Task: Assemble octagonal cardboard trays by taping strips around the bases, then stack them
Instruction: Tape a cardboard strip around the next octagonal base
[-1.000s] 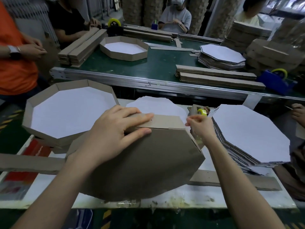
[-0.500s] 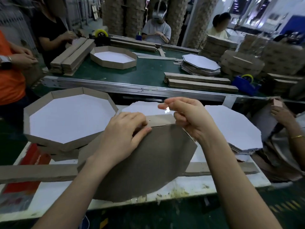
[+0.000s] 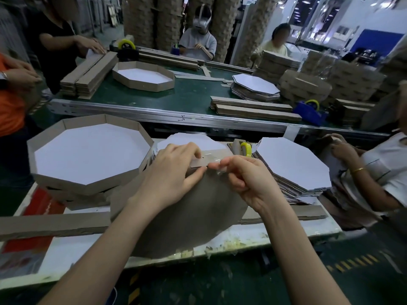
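A brown octagonal cardboard base (image 3: pixel 187 221) stands tilted on its edge at the front of the white table, its brown side toward me. A cardboard strip (image 3: pixel 211 158) runs along its top edge. My left hand (image 3: pixel 171 172) holds the strip against the base, fingers over the top and thumb on the brown face. My right hand (image 3: pixel 244 177) pinches a piece of clear tape (image 3: pixel 217 167) at the strip's lower edge. A finished octagonal tray (image 3: pixel 88 155) with a white inside sits on a stack at the left.
A stack of flat white octagonal bases (image 3: pixel 293 164) lies at the right, with a yellow tape dispenser (image 3: pixel 245 148) behind my hands. Long cardboard strips (image 3: pixel 50 225) lie across the table front. Another person's hand (image 3: pixel 341 148) works at the far right. A green conveyor (image 3: pixel 191 95) holds more trays and strips.
My right hand has come down from above the strip and now presses the tape onto the strip's lower edge. My left hand keeps its hold on the strip.
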A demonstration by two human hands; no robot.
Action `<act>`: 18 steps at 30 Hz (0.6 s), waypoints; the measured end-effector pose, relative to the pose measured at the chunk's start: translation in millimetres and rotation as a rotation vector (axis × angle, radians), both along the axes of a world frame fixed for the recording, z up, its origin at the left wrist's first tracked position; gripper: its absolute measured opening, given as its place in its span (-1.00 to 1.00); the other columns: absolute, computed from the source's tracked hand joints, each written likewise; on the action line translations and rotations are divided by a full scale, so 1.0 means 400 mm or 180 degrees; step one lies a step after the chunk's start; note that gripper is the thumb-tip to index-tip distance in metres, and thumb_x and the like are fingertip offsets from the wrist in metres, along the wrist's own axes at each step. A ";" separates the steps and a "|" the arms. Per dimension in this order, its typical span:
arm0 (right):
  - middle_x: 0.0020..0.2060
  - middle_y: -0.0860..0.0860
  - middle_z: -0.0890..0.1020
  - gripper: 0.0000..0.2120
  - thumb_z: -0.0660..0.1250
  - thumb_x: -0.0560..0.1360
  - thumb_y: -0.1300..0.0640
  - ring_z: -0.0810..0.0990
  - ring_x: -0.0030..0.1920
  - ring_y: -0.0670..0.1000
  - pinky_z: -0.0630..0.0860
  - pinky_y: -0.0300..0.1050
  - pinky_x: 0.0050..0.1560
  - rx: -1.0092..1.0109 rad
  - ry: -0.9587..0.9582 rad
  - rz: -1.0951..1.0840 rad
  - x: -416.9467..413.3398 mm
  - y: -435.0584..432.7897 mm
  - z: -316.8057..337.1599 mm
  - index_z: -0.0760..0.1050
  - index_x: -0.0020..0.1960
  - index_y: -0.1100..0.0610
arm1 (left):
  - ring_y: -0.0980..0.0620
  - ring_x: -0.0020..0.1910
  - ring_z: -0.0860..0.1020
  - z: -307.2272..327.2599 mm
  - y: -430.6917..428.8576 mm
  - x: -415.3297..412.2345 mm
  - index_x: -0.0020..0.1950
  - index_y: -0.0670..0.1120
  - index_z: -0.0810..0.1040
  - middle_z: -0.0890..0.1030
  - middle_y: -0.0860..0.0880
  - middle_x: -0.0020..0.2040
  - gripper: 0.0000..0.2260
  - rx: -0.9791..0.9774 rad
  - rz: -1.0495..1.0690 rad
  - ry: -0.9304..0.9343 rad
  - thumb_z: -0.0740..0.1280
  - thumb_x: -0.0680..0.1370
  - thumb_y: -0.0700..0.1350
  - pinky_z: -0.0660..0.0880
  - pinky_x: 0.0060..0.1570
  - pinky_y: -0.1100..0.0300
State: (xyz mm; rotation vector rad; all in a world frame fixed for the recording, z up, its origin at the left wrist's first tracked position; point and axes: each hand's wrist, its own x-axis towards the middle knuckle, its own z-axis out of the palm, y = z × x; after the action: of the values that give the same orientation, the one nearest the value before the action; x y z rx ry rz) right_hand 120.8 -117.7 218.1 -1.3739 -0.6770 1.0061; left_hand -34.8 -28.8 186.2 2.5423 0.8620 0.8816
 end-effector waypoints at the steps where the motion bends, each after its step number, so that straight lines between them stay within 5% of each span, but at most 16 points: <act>1: -0.15 0.26 0.70 -0.75 0.07 0.47 0.45 0.16 -0.66 -0.11 0.07 -0.36 -0.61 0.0006 0.0018 -0.0017 -0.003 -0.007 -0.004 0.45 -0.27 0.27 | -0.02 0.10 0.42 0.000 -0.005 0.000 0.12 0.01 0.41 0.54 0.10 0.03 -0.78 0.0001 0.0017 0.0021 0.28 0.56 0.09 0.35 0.06 0.05; 8: -0.13 0.27 0.70 -0.77 0.11 0.49 0.43 0.18 -0.66 -0.10 0.09 -0.35 -0.62 0.0024 0.0062 -0.0099 -0.008 -0.031 -0.024 0.50 -0.23 0.30 | -0.05 0.17 0.43 0.000 -0.024 -0.006 0.45 0.13 0.32 0.54 0.05 0.20 -0.58 0.0295 0.0105 0.0315 0.23 0.58 0.09 0.34 0.12 0.04; 15: 0.00 0.46 0.55 -0.73 0.22 0.43 0.32 0.21 -0.62 -0.07 0.12 -0.30 -0.57 0.0042 -0.0276 0.0016 0.002 -0.037 -0.063 0.68 -0.29 0.18 | -0.07 0.19 0.39 -0.004 -0.019 -0.002 0.40 0.24 0.43 0.49 -0.02 0.21 -0.65 0.0563 0.0068 0.0665 0.09 0.63 0.10 0.34 0.13 0.03; 18: -0.07 0.35 0.66 -0.73 0.21 0.27 0.21 0.21 -0.62 -0.06 0.15 -0.28 -0.56 -0.0054 -0.0308 0.0043 0.010 -0.027 -0.086 0.70 -0.30 0.16 | -0.07 0.25 0.37 -0.006 -0.022 0.004 0.43 0.26 0.37 0.46 -0.02 0.29 -0.64 0.0583 0.0022 0.0729 0.07 0.64 0.09 0.31 0.21 0.04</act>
State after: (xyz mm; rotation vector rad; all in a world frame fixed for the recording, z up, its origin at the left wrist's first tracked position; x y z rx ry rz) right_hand 125.0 -128.6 183.5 -1.4417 -0.7519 0.9625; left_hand -33.2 -37.5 183.7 2.8433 0.8918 0.7094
